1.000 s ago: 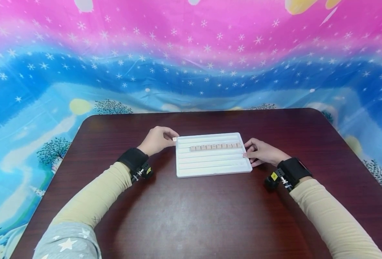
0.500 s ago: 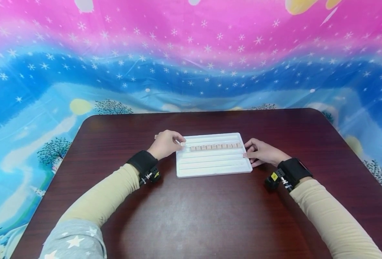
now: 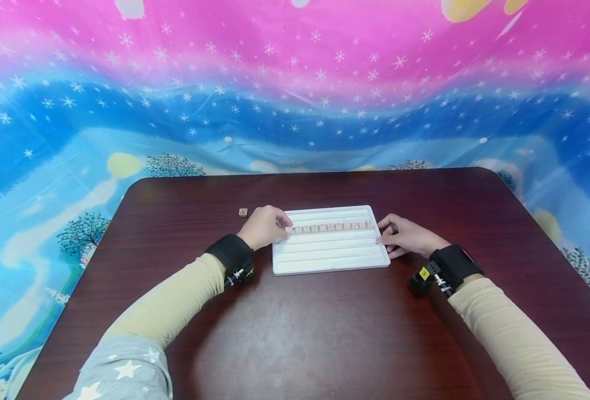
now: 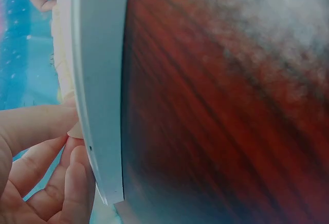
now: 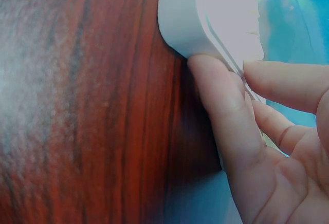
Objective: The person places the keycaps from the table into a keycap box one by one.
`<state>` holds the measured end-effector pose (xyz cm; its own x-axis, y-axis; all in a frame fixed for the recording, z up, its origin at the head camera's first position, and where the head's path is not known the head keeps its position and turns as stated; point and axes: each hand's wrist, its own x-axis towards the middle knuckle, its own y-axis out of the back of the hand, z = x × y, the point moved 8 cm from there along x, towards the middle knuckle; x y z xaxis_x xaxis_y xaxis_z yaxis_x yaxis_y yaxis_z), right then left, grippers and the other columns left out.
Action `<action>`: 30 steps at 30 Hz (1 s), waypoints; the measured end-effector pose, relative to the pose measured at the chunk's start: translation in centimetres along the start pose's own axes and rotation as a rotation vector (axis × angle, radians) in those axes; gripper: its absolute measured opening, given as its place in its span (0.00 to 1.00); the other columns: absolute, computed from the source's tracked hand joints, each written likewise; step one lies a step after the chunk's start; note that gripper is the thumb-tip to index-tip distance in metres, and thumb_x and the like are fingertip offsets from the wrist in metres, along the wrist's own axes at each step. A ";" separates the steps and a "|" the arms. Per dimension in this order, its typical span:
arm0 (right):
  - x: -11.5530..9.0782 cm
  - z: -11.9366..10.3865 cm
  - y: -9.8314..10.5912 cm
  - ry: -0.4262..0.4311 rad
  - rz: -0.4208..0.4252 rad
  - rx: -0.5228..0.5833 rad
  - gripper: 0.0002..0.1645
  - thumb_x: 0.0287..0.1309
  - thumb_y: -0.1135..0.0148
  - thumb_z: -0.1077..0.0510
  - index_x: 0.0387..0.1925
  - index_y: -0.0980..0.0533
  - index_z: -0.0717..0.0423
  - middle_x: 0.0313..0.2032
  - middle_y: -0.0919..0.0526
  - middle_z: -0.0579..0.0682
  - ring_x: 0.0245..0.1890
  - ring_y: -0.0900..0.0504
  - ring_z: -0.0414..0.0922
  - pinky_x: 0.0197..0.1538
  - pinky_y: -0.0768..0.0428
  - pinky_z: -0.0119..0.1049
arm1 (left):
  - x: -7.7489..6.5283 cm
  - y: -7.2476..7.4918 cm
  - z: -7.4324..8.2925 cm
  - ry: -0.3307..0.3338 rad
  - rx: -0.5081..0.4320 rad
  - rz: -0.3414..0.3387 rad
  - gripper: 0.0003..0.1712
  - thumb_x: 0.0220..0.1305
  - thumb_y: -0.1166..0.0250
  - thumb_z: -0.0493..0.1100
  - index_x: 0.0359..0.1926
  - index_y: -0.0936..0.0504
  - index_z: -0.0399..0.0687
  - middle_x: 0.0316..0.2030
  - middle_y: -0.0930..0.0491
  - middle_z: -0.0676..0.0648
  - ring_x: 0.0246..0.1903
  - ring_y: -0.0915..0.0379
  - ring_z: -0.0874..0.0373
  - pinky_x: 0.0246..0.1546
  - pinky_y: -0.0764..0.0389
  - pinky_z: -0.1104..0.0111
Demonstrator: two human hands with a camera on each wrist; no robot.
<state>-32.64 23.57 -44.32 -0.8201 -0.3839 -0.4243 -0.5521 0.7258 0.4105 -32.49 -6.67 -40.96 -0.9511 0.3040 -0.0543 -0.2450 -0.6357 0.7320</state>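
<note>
My left hand pinches a small beige keycap at the left end of a row of several like keycaps. They sit in one slot of a white ridged tray. In the left wrist view the pinched keycap shows only as a pale curved bit between thumb and fingers, behind the tray's side wall. My right hand grips the tray's right edge. In the right wrist view its fingers hold the tray's wall from above and below, near the corner.
A lone keycap with a dark marking lies on the dark red-brown table, left of the tray and behind my left hand. A patterned cloth hangs behind the table's far edge.
My left hand has moved right with a keycap, from outside the tray's left edge to the row's left end. A lone keycap on the table has come into sight. The right hand stays put.
</note>
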 end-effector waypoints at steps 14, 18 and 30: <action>-0.1 -0.2 0.1 0.021 -0.003 -0.007 0.29 0.72 0.40 0.64 0.64 0.41 0.72 0.42 0.27 0.60 0.33 0.23 0.48 0.36 0.14 0.38 | 0.4 -0.2 0.1 0.006 0.022 -0.001 0.13 0.56 0.26 0.31 0.43 0.10 0.40 0.38 0.14 0.47 0.38 0.19 0.53 0.44 0.19 0.61; -0.2 -0.3 0.2 0.015 -0.002 -0.011 0.29 0.72 0.40 0.64 0.65 0.42 0.72 0.41 0.27 0.60 0.33 0.23 0.49 0.36 0.14 0.39 | 0.5 -0.3 0.2 0.010 0.028 -0.004 0.12 0.56 0.26 0.31 0.43 0.10 0.41 0.38 0.14 0.47 0.39 0.19 0.53 0.44 0.20 0.61; -0.1 -0.2 0.1 0.028 -0.011 0.004 0.27 0.72 0.41 0.65 0.63 0.41 0.72 0.40 0.27 0.59 0.33 0.24 0.48 0.35 0.14 0.39 | 0.3 -0.3 0.3 0.000 0.032 -0.011 0.15 0.57 0.26 0.31 0.46 0.12 0.39 0.40 0.14 0.45 0.44 0.19 0.51 0.48 0.20 0.59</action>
<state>-32.67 23.55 -44.08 -0.8179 -0.4079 -0.4058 -0.5606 0.7237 0.4024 -32.64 -6.13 -40.99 -0.9483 0.3111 -0.0625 -0.2494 -0.6090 0.7529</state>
